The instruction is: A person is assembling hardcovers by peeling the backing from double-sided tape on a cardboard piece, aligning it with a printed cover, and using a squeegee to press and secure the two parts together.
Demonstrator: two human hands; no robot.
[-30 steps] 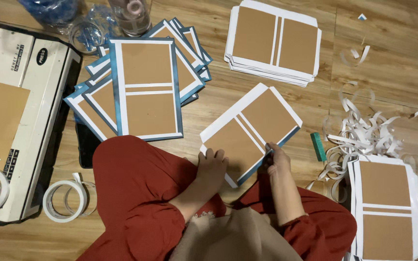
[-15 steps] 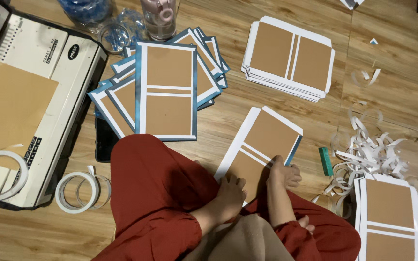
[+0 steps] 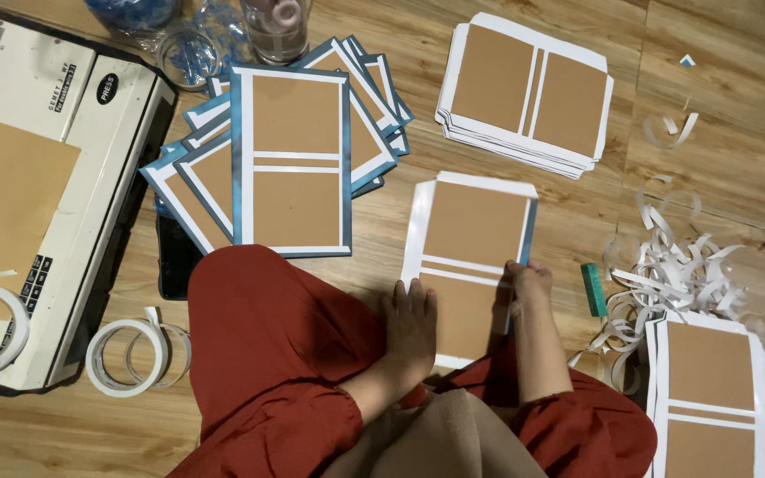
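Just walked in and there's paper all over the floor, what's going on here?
A person sits on the wooden floor with both hands on one brown and white cover. The left hand presses it flat; the right hand pinches its right edge. Stacks of similar covers, paper strips and tape rolls lie around.

Warm indoor light from above me, even over wooden floor [image 3: 728, 115]. Soft shadows under card stacks. Mild glare on white binding machine [image 3: 90, 142]. Focus sharp, edges slightly bowed.
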